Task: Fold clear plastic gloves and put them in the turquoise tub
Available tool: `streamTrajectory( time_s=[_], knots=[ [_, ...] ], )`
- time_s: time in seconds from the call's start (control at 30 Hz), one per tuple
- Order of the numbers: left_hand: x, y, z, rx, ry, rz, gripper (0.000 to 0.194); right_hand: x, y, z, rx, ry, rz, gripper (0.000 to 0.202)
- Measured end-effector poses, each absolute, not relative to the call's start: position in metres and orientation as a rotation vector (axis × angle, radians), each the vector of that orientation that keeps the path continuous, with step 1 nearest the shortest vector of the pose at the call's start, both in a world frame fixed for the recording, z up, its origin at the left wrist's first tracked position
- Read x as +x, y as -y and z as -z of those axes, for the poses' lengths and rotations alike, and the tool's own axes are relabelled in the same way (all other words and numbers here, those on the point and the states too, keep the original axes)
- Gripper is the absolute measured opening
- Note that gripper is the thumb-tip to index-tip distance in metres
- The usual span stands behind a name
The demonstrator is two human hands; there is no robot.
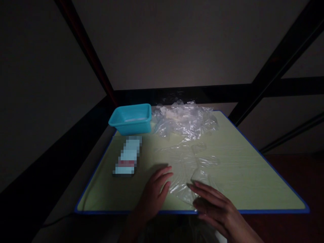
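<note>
A clear plastic disposable glove [183, 165] lies spread on the table, its finger shapes pointing to the right. Beside its left edge, my left hand [155, 190] is open, with curved fingers slightly apart and nothing in them. My right hand [215, 206] reaches over the glove's near right part, fingers stretched out; the fingertips seem to touch the film. Whether the right thumb pinches any of the film is hard to see in the dim light. Behind the glove sits a crumpled heap of clear plastic [184, 121], apparently more gloves.
A turquoise plastic basket [134, 126] stands at the back left corner. In front of it lies a phone-like device [128, 157], its screen blurred out. The pale green table [253, 182] has a blue edge. A wall [172, 50] rises behind, and a cable hangs at the left.
</note>
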State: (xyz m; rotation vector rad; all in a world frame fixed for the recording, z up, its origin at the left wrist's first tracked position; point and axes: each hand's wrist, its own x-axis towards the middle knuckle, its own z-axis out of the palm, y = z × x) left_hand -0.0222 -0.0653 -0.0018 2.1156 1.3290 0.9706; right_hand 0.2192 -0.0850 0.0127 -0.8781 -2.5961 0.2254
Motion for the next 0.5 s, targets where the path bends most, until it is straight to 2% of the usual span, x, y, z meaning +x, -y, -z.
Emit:
streamTrajectory(
  time_s=[0.13, 0.33, 0.5],
  knots=[
    [-0.029, 0.064, -0.001, 1.914, -1.342, -1.027, 0.026, 0.222, 0.083, -0.017, -0.918, 2.502, -0.263, 0.023],
    [-0.036, 0.069, -0.007, 1.857, -1.314, -0.877, 0.023, 0.213, 0.074, -0.028, -1.0, 2.386, -0.369, 0.02],
    [-0.04, 0.071, -0.006, 1.906, -1.314, -0.837, 0.035, 0.199, 0.062, -0.034, -1.155, 2.279, -0.532, 0.028]
  ],
)
